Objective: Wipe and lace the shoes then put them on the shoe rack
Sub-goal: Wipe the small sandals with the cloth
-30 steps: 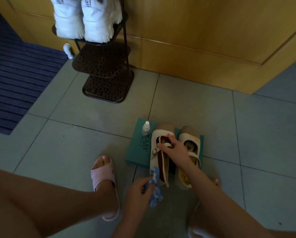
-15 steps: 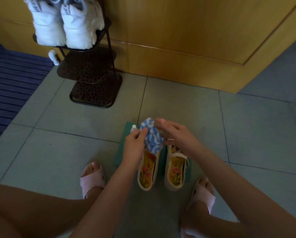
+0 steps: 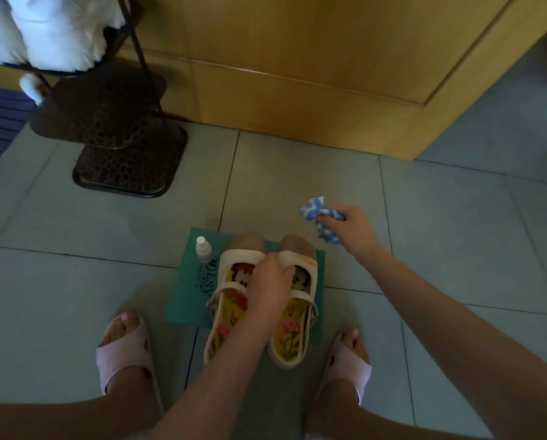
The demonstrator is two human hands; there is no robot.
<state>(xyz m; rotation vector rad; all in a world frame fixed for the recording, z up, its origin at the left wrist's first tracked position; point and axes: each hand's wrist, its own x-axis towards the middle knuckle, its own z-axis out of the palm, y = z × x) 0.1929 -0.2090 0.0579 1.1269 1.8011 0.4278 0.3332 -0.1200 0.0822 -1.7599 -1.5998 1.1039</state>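
cream shoes (image 3: 243, 249): the pair sits side by side, touching, on a teal mat (image 3: 186, 296) on the floor, between my pink slippers (image 3: 124, 354); the heels overhang the mat's near edge.
heading: toes point far, toward the wooden panel (image 3: 297, 42), heels near me; the long axis runs near to far, with the right one skewed a little.
left hand (image 3: 270, 281): curled over the inner edges of both shoes where they meet, pinching the pair.
right hand (image 3: 353, 230): far and right of the shoes, clenched round a crumpled blue-and-white cloth (image 3: 315, 212), clear of them.
hands: well apart.
bottle (image 3: 203, 249): upright on the mat's far left corner, just beside the left shoe.
shoe rack (image 3: 119, 144): far left; white sneakers (image 3: 53, 30) fill its top tier.
step, my read: gathering the pair for the rack.
doing it well: i'd grip both inner walls firmly, lift level, pass the bottle without clipping it, and lead with the toes onto a lower tier.
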